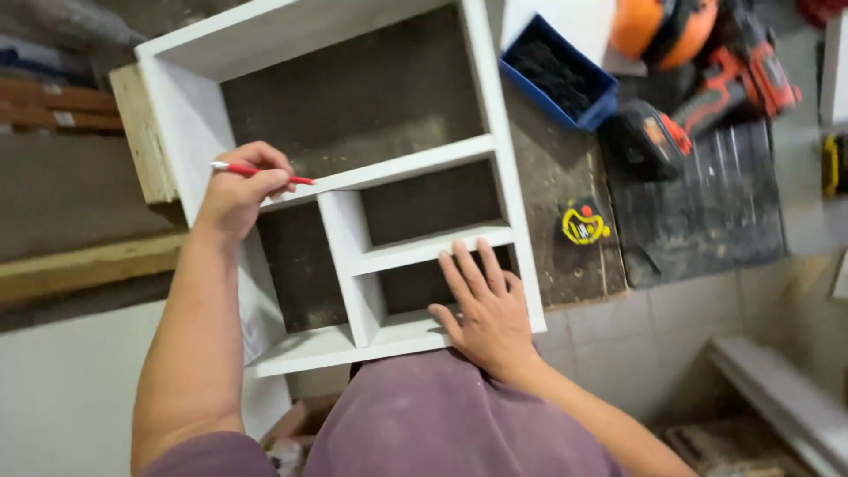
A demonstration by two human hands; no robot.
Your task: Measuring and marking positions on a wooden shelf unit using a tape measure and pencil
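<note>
Workbench: left hand (240, 193) pinches pencil (261, 172), tip pointing rightward onto shelf (389, 166); right hand (484, 309) flat, fingers spread, on frame (521, 247).

The big top compartment of the white shelf frame (353, 168) lies open and bare. At nine o'clock the left hand (237, 190) with a red pencil (261, 172) blocks the shelf edge. At five o'clock the right hand (484, 309) covers the small compartment. At two o'clock a blue bin (596, 97) and red drill (707, 97) crowd the bench.
</note>
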